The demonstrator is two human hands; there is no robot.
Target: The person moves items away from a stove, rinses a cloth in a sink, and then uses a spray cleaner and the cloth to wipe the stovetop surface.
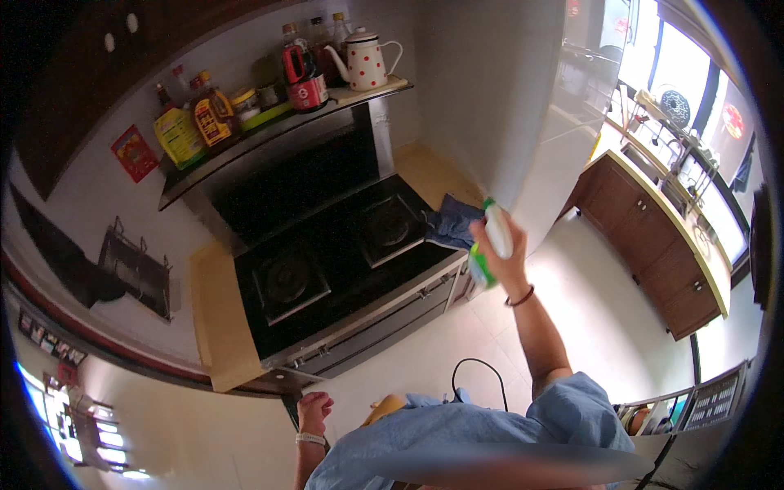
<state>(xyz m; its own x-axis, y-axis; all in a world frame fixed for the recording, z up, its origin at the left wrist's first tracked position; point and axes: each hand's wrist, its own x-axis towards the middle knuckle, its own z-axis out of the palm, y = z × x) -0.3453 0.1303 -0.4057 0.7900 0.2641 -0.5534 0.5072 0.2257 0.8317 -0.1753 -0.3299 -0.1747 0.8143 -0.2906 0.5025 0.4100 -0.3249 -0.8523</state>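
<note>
A white and green spray bottle (pixel 499 236) is gripped in my right hand (pixel 509 245), in front of the right end of the cooker. Just left of it, a dark blue cloth (pixel 456 222) lies bunched on the counter corner and over the cooktop's edge. The black two-burner gas cooktop (pixel 318 245) has a square pan support around each burner. My left hand (pixel 315 409) is near my body, below the cooker's front left corner, with fingers curled; nothing shows in it.
Above the cooktop, a shelf (pixel 263 131) bears sauce bottles (pixel 304 79), jars and a polka-dot enamel kettle (pixel 367 64). A wall rack (pixel 138 269) hangs at left. A tall pale cabinet or refrigerator side (pixel 551 135) stands right of the cooker; beyond is a sink counter (pixel 661 202).
</note>
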